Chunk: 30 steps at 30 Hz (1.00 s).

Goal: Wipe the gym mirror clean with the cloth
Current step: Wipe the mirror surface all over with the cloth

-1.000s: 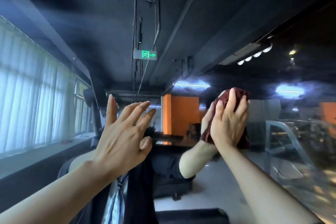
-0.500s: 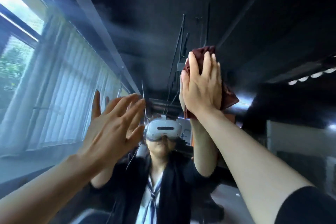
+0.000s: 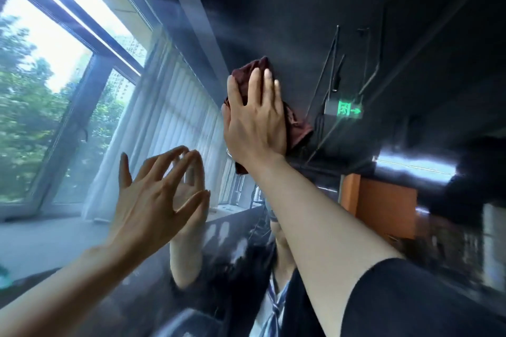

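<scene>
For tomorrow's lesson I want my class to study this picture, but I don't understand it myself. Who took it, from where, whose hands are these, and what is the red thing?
There is no machine here. A person wears a camera on the head, so the one view looks along their own arms. They stand facing a large mirror; the ceiling, windows and green exit sign seen in it are reflections, as are the second, fainter hands. The right hand is raised high and presses a dark red cloth flat against the glass with straight fingers. The left hand is lower, fingers spread, holding nothing, close to the glass; whether it touches is hard to tell. Pale streaks show on the mirror near the cloth.
</scene>
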{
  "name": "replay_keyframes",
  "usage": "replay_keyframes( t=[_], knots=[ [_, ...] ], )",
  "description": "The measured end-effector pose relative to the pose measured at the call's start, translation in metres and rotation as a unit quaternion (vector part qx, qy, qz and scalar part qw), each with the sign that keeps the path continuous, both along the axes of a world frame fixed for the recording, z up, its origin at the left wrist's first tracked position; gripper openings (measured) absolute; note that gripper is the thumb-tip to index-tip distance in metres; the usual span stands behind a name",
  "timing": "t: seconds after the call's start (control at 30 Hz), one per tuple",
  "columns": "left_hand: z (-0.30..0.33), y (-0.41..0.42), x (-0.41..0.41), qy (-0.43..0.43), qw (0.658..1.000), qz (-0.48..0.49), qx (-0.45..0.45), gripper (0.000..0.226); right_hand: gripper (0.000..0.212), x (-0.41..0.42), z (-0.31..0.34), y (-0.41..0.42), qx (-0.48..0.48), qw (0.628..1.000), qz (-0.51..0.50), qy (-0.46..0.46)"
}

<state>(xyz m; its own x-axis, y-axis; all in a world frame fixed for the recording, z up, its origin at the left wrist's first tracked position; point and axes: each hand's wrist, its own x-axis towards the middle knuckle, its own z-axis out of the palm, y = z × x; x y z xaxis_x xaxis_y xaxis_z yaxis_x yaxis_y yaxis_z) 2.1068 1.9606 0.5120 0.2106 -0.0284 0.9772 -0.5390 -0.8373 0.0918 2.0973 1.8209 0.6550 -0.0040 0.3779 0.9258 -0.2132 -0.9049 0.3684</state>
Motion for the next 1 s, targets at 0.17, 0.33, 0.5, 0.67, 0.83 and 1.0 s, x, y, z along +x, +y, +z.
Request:
replay_keyframes(
  t=[0.17,0.33,0.5,0.67,0.83,1.0],
  knots=[
    [-0.024,0.007,0.005,0.018,0.998,-0.024,-0.058,0.072,0.060,0.002,-0.052,0.034,-0.059,0.991,-0.013,0.115],
    [-0.047,-0.004,-0.002,0.035,0.996,-0.047,-0.063,0.071,0.057,-0.013,-0.079,0.001,-0.123,0.983,-0.003,0.137],
    [-0.066,-0.015,-0.009,0.070,0.993,-0.092,-0.031,0.082,0.051,-0.042,-0.075,-0.063,0.002,0.999,-0.010,0.049],
    [-0.093,-0.030,-0.017,0.138,0.985,-0.099,-0.021,0.097,0.051,-0.036,-0.130,-0.044,-0.042,0.996,0.018,0.073],
    [-0.140,-0.041,-0.022,0.176,0.980,-0.093,-0.031,0.092,0.052,-0.046,-0.191,-0.066,-0.233,0.948,0.014,0.217],
    [-0.169,-0.049,-0.022,0.171,0.984,-0.054,-0.013,0.095,0.051,-0.060,-0.156,-0.097,-0.271,0.943,0.003,0.192]
  ],
)
